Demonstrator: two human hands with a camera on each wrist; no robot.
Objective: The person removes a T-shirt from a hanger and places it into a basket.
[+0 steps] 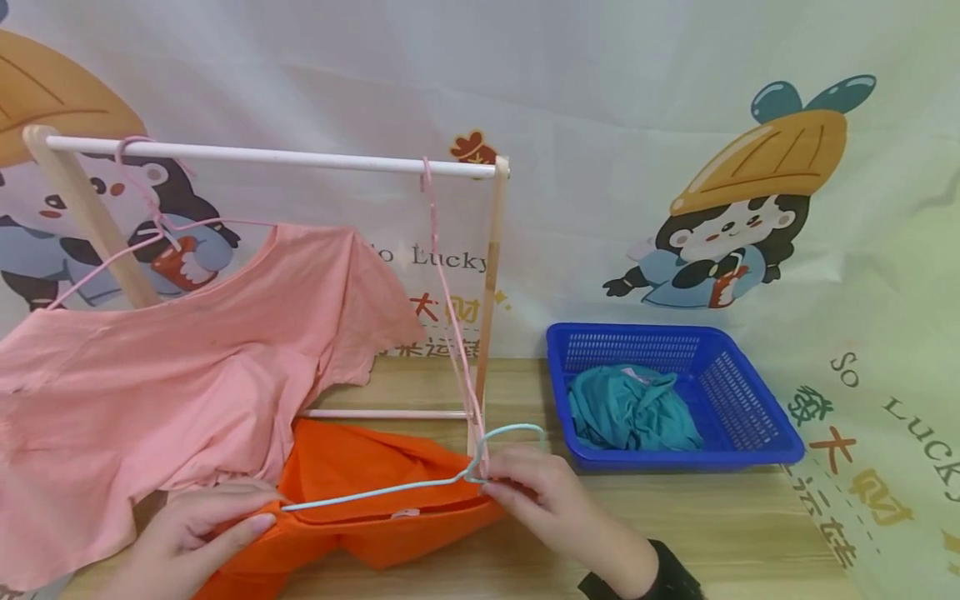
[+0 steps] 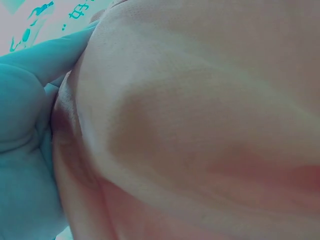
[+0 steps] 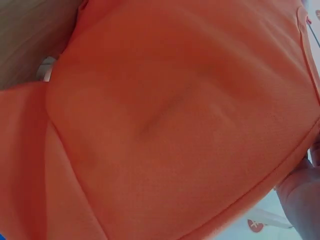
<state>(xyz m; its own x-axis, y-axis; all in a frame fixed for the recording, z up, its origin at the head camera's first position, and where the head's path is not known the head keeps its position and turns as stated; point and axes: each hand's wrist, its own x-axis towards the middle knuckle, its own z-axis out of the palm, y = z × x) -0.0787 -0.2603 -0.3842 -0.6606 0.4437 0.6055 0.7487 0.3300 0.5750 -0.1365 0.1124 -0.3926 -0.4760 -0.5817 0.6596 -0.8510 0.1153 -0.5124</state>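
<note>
An orange shirt (image 1: 352,454) hangs between the two hands in the head view, its collar opening upward. A light blue hanger (image 1: 375,493) lies along that opening, its hook to the right. The left hand (image 1: 187,537) pinches the collar's left edge, where the hanger's arm meets the fabric. The right hand (image 1: 551,500) pinches the fabric and the hanger below the hook; its fingers hide the hanger's other arm. Cloth (image 2: 190,115) fills most of the left wrist view. In the right wrist view, orange fabric (image 3: 165,115) covers nearly everything, with part of a hand at the right edge.
A pink shirt (image 1: 187,367) hangs by a pink hanger from the rack's white bar (image 1: 300,157). A bare pink hanger (image 1: 442,275) hangs near the right post (image 1: 491,275). On the wooden table (image 1: 720,533), a blue basket (image 1: 750,454) holds teal cloth (image 1: 630,408).
</note>
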